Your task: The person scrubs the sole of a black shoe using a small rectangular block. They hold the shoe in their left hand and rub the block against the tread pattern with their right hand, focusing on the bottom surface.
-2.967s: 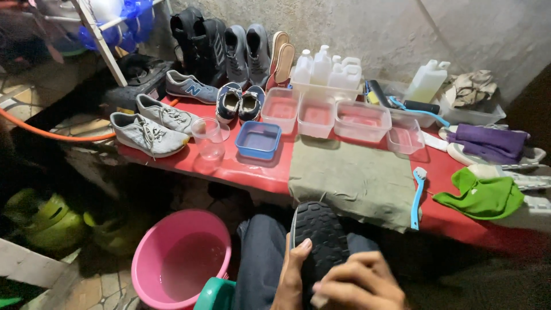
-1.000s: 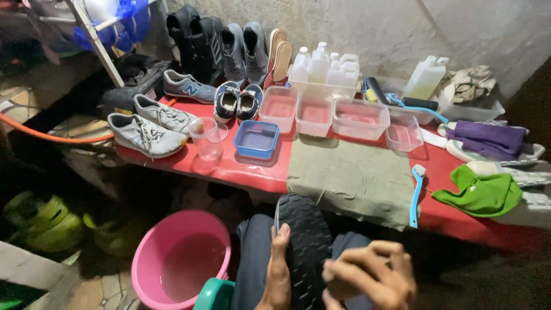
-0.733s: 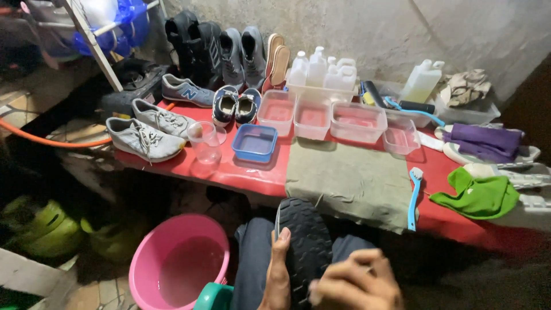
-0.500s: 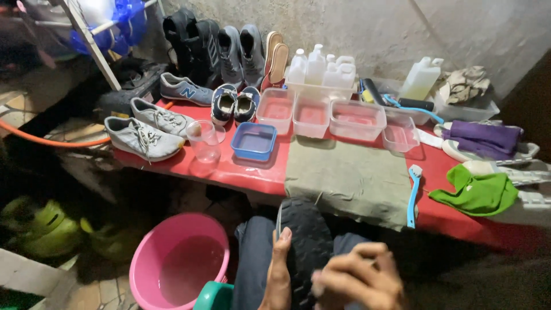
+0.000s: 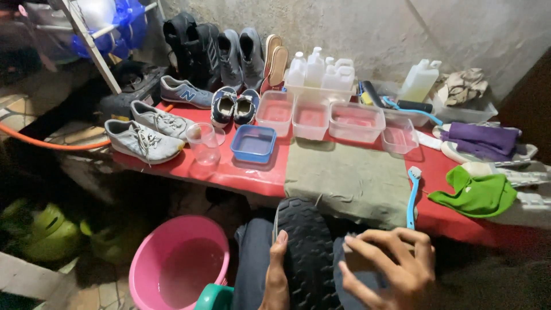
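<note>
The frame's edge cuts off the left hand (image 5: 275, 281) gripping one black shoe (image 5: 310, 252), sole up; the right hand (image 5: 396, 267) hovers loosely open; four clear tubs (image 5: 313, 115) stand on the counter (image 5: 252, 175).

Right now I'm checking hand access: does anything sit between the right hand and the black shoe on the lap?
Nothing visible does. The right hand hovers with fingers spread just beside the black shoe, sole up on the lap, while the left hand rests against the shoe's other side.
</note>
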